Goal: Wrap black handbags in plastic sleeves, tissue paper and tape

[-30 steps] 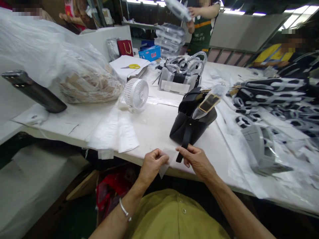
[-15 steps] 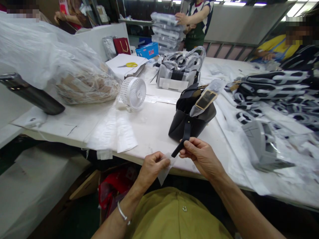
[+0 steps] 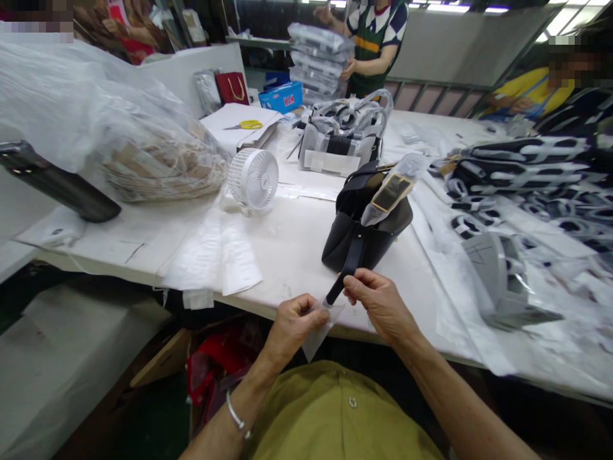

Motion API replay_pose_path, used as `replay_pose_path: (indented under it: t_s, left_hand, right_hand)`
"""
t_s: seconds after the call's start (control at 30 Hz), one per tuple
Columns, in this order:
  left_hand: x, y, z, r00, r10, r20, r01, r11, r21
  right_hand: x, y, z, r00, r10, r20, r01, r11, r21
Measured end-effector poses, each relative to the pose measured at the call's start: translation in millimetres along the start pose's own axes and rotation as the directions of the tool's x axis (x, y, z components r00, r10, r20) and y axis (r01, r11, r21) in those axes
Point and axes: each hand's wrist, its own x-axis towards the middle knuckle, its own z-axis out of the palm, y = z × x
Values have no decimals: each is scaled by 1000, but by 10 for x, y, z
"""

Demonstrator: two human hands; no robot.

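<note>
Left hand (image 3: 294, 326): thumb and fingers closed on translucent sheet (image 3: 312, 344), over the surface's (image 3: 282, 255) near edge. Right hand (image 3: 383, 303): pinches strap (image 3: 353, 257) near its tip, probably steadying it at the sheet. Black bag (image 3: 338, 239) stands inward of that edge; room leftward to white strips (image 3: 239, 259), fan (image 3: 253, 179).

A workshop was shown by a black bag (image 3: 341, 241) on a big table (image 3: 292, 249), wrapped parts (image 3: 531, 169) piled at right, and a far worker (image 3: 370, 48).
</note>
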Motion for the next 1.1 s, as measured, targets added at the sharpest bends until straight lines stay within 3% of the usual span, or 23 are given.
replay_pose_path:
  t_s: [0.27, 0.43, 0.67, 0.73, 0.87, 1.1]
  left_hand:
    - [10, 81, 169, 998, 51, -35, -51, 999, -9]
    - [69, 117, 274, 992, 103, -71, -93, 987, 131]
    - [539, 244, 389, 938, 313, -150, -199, 841, 504]
    - [692, 327, 415, 924, 356, -144, -248, 839, 483]
    - [908, 506, 452, 923, 369, -114, -324, 901, 290]
    - [991, 611, 481, 936, 342, -86, -329, 934, 140]
  right_hand:
    - [65, 43, -4, 999, -9, -48, 2, 990, -139]
    - [97, 87, -36, 1000, 20, -15, -22, 987, -162]
    - [114, 240, -238, 993, 107, -46, -101, 987, 129]
    - [93, 245, -309, 988, 148, -53, -141, 983, 118]
    - [70, 163, -383, 984, 160, -78, -155, 985, 70]
    - [262, -165, -275, 992, 86, -94, -81, 995, 62]
